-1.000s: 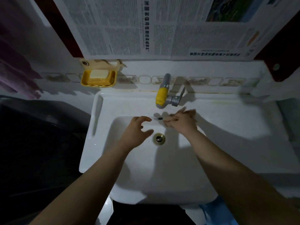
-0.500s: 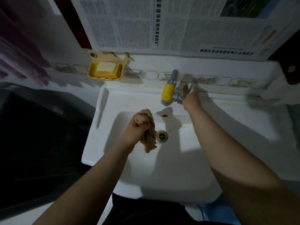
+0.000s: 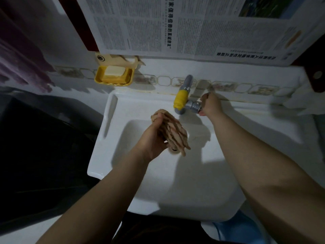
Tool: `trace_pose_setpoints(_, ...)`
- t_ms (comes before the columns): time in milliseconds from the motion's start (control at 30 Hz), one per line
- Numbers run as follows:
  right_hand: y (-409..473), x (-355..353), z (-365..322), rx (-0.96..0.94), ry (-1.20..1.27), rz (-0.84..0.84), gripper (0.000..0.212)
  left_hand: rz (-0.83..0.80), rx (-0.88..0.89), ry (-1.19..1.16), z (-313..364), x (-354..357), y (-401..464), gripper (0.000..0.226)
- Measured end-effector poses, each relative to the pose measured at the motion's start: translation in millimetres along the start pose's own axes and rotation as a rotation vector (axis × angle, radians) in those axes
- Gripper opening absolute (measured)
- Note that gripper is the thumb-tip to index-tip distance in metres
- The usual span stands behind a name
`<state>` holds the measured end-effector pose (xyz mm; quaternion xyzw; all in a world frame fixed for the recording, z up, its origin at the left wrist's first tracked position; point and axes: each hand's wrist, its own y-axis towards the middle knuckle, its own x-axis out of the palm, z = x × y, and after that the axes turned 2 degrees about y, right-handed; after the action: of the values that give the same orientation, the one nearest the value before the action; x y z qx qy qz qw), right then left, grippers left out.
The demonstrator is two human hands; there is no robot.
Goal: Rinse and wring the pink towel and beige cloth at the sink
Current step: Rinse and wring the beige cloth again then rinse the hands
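Note:
My left hand (image 3: 153, 140) grips the bunched beige cloth (image 3: 174, 132) and holds it above the basin of the white sink (image 3: 193, 173). The cloth hangs twisted from my fist, just left of the spout. My right hand (image 3: 209, 104) is at the grey tap (image 3: 188, 104) with the yellow sleeve, its fingers curled round the tap handle. No water stream shows. The pink towel is not visible at the sink; purple-pink fabric (image 3: 19, 55) hangs at the far left.
A yellow soap dish (image 3: 114, 75) with a pale bar hangs on the wall left of the tap. Newspaper (image 3: 193, 27) covers the wall above. A dark surface (image 3: 44, 155) lies left of the sink. Something blue (image 3: 241, 228) sits below the sink's front edge.
The beige cloth came into my left hand, which has raised it higher over the basin. My right hand left the basin, reached the tap handle and now grips it.

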<state>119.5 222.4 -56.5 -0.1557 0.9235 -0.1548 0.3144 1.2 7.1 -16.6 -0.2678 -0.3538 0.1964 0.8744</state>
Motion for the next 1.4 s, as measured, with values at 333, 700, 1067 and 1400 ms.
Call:
trace_pose_setpoints(333,1.8,6.2,14.1,-0.004,0.084,0.049,0.007,-0.104,-0.001,-0.115,1.4,14.7,6.0,0.060)
trace_pose_setpoints(700,-7.2,14.7,10.4,0.101,-0.078,-0.011,0.043,-0.074,-0.049,-0.148,-7.2,9.0,10.4,0.060)
trace_pose_setpoints(1067,3.5,20.8,13.4,0.175,0.133,-0.032,0.045,-0.015,-0.114,-0.148,-7.4,13.8,8.4,0.057)
trace_pose_setpoints(1400,13.7,29.0,22.3,-0.004,-0.127,0.150,0.038,-0.021,-0.112,-0.132,0.1,28.3,7.0,0.053)
